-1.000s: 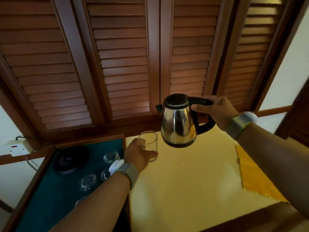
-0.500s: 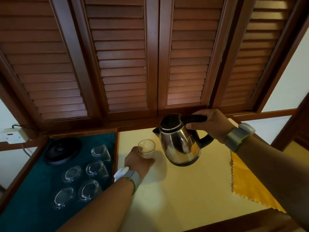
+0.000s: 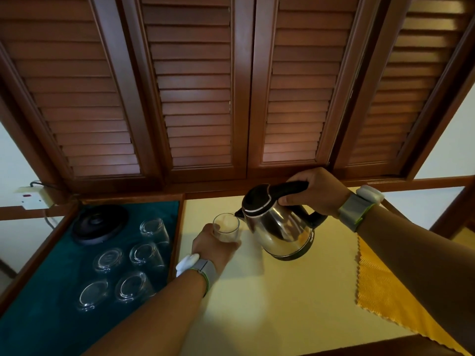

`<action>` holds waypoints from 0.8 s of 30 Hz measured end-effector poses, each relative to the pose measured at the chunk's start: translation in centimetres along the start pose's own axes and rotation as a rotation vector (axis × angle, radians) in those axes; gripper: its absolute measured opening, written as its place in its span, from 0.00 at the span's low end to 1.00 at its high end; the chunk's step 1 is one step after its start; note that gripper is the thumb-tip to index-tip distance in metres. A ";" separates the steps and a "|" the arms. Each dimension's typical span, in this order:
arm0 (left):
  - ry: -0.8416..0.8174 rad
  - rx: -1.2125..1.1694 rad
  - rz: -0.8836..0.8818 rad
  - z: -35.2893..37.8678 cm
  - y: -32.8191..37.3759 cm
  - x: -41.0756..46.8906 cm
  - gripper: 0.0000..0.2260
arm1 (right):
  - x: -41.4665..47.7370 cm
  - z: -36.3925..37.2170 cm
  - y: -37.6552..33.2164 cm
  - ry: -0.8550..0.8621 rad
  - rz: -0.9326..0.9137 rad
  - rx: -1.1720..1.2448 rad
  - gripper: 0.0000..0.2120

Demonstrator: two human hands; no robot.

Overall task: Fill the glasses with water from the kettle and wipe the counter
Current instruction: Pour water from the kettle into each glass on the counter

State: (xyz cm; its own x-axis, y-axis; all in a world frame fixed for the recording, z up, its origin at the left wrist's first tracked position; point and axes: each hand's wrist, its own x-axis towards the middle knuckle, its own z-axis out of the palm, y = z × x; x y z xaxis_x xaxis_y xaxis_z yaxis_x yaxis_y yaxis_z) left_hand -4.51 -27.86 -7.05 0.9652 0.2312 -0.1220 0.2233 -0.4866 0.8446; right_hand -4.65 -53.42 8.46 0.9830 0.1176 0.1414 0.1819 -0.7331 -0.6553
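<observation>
My left hand point(image 3: 214, 246) grips a clear glass point(image 3: 226, 227) that stands upright on the cream counter point(image 3: 282, 304). My right hand point(image 3: 317, 192) holds the black handle of a steel kettle point(image 3: 280, 227), which hangs above the counter, tilted left. Its spout sits right at the glass's rim. I cannot make out any water flowing. A yellow cloth point(image 3: 390, 299) lies flat at the counter's right side.
To the left, a wooden tray with a dark green liner point(image 3: 38, 317) holds several upturned glasses point(image 3: 133, 263) and the kettle's round black base point(image 3: 99, 223). A wall socket point(image 3: 30, 197) sits at far left. Louvred wooden doors point(image 3: 195, 86) rise behind the counter.
The kettle has come down and tipped left until its spout met the glass's rim. My left hand lowered the glass onto the counter. The view tilted downward.
</observation>
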 end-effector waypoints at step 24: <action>-0.010 0.014 -0.033 -0.1 -0.9 0.1 0.30 | 1.7 -0.7 -1.8 -0.093 -0.098 -0.201 0.14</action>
State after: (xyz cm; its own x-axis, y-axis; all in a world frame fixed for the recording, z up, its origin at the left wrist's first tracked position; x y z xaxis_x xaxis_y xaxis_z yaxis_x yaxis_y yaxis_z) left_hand -4.67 -27.35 -7.78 0.9588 0.2385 -0.1546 0.2564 -0.4907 0.8328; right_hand -3.36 -52.31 10.39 0.9609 0.2487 0.1221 0.2765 -0.8328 -0.4796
